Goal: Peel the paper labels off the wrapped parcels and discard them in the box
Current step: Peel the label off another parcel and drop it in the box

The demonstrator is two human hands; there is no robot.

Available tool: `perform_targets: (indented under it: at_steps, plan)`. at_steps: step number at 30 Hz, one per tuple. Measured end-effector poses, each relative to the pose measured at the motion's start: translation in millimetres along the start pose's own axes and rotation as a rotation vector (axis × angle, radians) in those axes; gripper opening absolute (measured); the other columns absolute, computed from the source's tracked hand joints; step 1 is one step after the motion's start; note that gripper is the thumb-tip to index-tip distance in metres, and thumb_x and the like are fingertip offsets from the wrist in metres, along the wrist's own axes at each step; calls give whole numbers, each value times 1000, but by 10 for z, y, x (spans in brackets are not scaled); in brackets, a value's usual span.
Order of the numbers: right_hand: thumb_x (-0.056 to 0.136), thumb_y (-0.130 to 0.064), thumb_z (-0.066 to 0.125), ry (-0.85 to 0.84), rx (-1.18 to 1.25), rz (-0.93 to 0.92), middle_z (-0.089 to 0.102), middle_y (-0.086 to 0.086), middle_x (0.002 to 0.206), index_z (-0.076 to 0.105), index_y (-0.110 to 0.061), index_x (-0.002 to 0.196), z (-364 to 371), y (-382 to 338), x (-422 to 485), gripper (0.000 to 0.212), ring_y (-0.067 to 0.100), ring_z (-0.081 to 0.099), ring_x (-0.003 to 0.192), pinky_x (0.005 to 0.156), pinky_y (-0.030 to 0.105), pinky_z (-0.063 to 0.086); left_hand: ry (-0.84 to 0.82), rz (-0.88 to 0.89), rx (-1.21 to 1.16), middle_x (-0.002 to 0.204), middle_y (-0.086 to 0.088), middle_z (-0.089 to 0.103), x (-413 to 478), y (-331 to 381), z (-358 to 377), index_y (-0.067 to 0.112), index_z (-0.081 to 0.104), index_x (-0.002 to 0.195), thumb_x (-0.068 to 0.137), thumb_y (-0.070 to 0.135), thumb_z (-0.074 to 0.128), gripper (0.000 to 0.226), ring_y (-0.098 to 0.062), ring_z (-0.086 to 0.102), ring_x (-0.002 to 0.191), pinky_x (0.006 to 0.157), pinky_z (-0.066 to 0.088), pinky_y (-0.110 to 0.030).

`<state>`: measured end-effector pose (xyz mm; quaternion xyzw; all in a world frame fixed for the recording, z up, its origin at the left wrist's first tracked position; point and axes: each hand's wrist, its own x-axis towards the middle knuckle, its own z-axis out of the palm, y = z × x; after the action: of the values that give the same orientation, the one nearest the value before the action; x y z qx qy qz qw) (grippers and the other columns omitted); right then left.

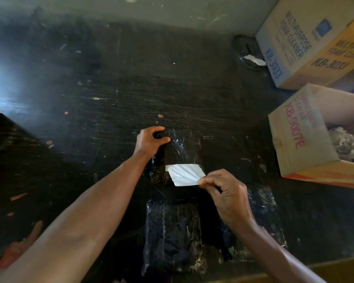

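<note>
Parcels in shiny black wrap lie close to the person on the dark floor (90,82), one (172,237) in the middle and one (262,213) under the right arm. A bit farther out, the right hand (226,193) pinches the near corner of a white label (185,174) with thumb and fingers, the label's far end seems stuck on a third parcel (180,154) though the dark wrap makes that hard to see, and the left hand (151,140) is closed on that parcel's far left corner. Farther right stands an open box (302,135) with torn white paper (345,142) inside, and behind it is a closed box (307,41).
</note>
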<state>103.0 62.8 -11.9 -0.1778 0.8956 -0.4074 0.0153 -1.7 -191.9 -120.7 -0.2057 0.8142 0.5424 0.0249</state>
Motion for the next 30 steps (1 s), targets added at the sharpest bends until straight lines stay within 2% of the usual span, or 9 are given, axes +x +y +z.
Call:
perform_targets:
  at_steps: [6, 11, 14, 18, 22, 23, 26, 28, 30]
  plan:
    - [83, 3, 76, 22, -18, -8, 69, -12, 92, 80, -16, 89, -152, -74, -97, 20, 3, 69, 88, 75, 11, 53, -3, -8, 18, 123, 2, 68, 24, 28, -4, 20, 66, 128, 78, 27, 84, 54, -9, 62, 112, 102, 48, -28]
    - [82, 5, 76, 27, -66, -38, 68, -12, 94, 80, -16, 89, -270, -217, -195, 23, 3, 68, 89, 73, 14, 55, -8, -15, 45, 125, 0, 68, 32, 53, -9, 20, 66, 128, 78, 29, 84, 54, -12, 62, 114, 101, 48, -29]
    - [84, 0, 73, 83, -77, -81, 69, -11, 97, 78, -15, 90, -628, -401, -238, 17, 5, 69, 91, 73, 15, 56, -34, -17, 79, 128, -2, 65, 27, 67, -22, 20, 64, 130, 79, 29, 83, 56, -15, 60, 118, 99, 47, -28]
    - [84, -8, 75, 205, 2, 64, 73, -13, 93, 77, -22, 91, -1200, -476, -46, 16, 3, 69, 92, 78, 8, 51, -17, -22, 81, 129, -5, 65, -73, 172, -8, 18, 63, 132, 81, 25, 82, 55, -19, 61, 117, 99, 48, -31]
    - [89, -15, 75, 248, -70, 185, 72, -18, 99, 74, -35, 96, -1551, -256, 208, 21, -3, 64, 94, 73, 3, 46, -38, -50, 137, 133, -8, 62, -182, 273, -14, 17, 58, 137, 86, 24, 77, 55, -24, 58, 121, 101, 47, -37]
    - [90, -15, 75, 261, -99, 202, 73, -16, 101, 74, -36, 97, -1641, -177, 250, 22, 0, 64, 94, 74, 7, 48, -41, -51, 152, 134, -9, 61, -205, 281, -16, 17, 57, 138, 87, 25, 76, 56, -25, 58, 122, 102, 47, -39]
    - [89, -14, 75, 287, -181, 252, 72, -4, 114, 75, -29, 107, -1941, 78, 344, 23, 18, 63, 111, 89, 31, 51, -26, -34, 188, 134, -8, 61, -272, 351, -54, 17, 55, 139, 88, 28, 73, 55, -25, 58, 122, 102, 48, -43]
    - [89, -15, 75, 300, -228, 278, 70, 2, 123, 73, -23, 116, -2176, 242, 370, 28, 22, 64, 112, 83, 33, 53, 9, -50, 192, 132, -9, 63, -319, 431, -65, 16, 56, 137, 89, 30, 72, 53, -27, 59, 119, 101, 48, -45]
    - [90, -15, 74, 336, -275, 269, 69, 4, 126, 71, -19, 121, -2441, 400, 359, 32, 18, 66, 105, 73, 30, 54, 19, -65, 177, 131, -9, 63, -371, 571, -39, 16, 58, 136, 90, 29, 71, 49, -28, 60, 117, 99, 48, -41]
